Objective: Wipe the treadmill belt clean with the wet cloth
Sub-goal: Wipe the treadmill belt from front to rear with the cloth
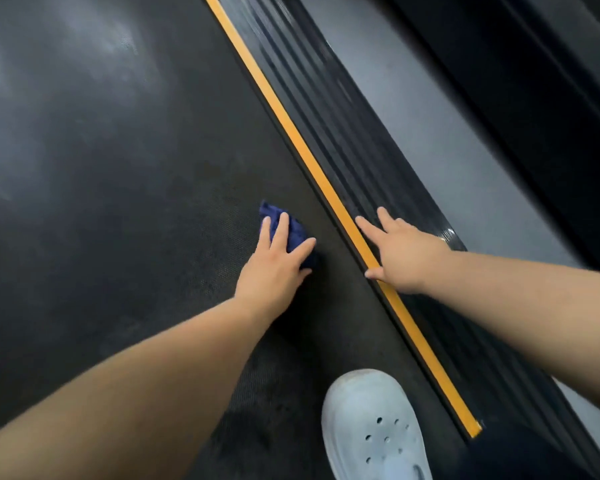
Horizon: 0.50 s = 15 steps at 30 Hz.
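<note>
The black treadmill belt (118,202) fills the left and middle of the head view. A dark blue cloth (297,230) lies on the belt near its right edge. My left hand (274,261) presses flat on the cloth with straight, spread fingers. My right hand (399,251) rests with spread fingers on the ribbed black side rail (343,140), its thumb touching the yellow strip (291,133) that runs along the belt's edge.
A white perforated clog (371,427) stands on the belt at the bottom, close to the yellow strip. Grey floor (430,126) lies to the right of the rail, with a dark machine part (534,98) beyond it.
</note>
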{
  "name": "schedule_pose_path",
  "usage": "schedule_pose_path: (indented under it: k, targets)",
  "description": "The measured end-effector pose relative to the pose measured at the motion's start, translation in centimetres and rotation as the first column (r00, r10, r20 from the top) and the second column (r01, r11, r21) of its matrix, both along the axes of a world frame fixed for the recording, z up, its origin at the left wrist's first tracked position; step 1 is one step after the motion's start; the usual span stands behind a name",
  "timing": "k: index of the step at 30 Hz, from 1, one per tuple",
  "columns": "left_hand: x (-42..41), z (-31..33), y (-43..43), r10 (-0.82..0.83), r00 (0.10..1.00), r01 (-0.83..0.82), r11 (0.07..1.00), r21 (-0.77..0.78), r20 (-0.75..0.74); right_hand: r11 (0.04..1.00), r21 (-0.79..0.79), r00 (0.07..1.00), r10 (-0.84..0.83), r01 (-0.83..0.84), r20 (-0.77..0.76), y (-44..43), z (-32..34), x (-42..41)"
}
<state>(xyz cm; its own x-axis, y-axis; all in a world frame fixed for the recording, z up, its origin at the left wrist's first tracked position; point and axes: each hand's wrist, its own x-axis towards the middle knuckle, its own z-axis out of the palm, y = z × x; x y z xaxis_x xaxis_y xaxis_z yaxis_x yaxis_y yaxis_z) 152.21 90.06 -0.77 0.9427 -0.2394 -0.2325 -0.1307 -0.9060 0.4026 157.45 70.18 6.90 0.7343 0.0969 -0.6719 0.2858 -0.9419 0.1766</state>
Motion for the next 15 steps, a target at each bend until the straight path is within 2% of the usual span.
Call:
schedule_pose_path:
  k: [2, 6, 7, 10, 12, 15]
  targets:
    - [2.2, -0.5, 0.0, -0.077, 0.997, 0.078, 0.997, -0.019, 0.031, 0.998, 0.021, 0.998, -0.056, 0.056, 0.030, 0.2, -1.5, -0.7]
    - [4.6, -0.2, -2.8, 0.219, 0.972, -0.206, 0.969, -0.136, 0.090, 0.992, 0.082, 0.992, -0.100, 0.094, 0.077, -0.3, -2.6, -1.3]
    - [4.2, 0.1, -4.2, 0.250, 0.961, -0.232, 0.962, -0.145, 0.119, 0.992, 0.085, 0.993, -0.098, 0.092, 0.067, -0.4, -2.5, -1.1]
    - [1.4, 0.2, -7.0, 0.094, 0.974, -0.064, 0.988, -0.142, 0.208, 0.991, 0.099, 0.995, -0.089, 0.085, 0.041, -0.8, -2.6, -0.6]
    - [0.5, -0.2, -6.3, -0.045, 0.978, 0.078, 0.984, -0.158, 0.206, 0.989, 0.123, 0.995, -0.086, 0.081, 0.039, -1.0, -2.6, -0.6]
    - [2.7, -0.4, -3.4, -0.232, 0.944, 0.248, 0.968, -0.038, 0.235, 0.987, 0.139, 0.996, -0.083, 0.078, 0.028, -1.3, -2.4, -0.7]
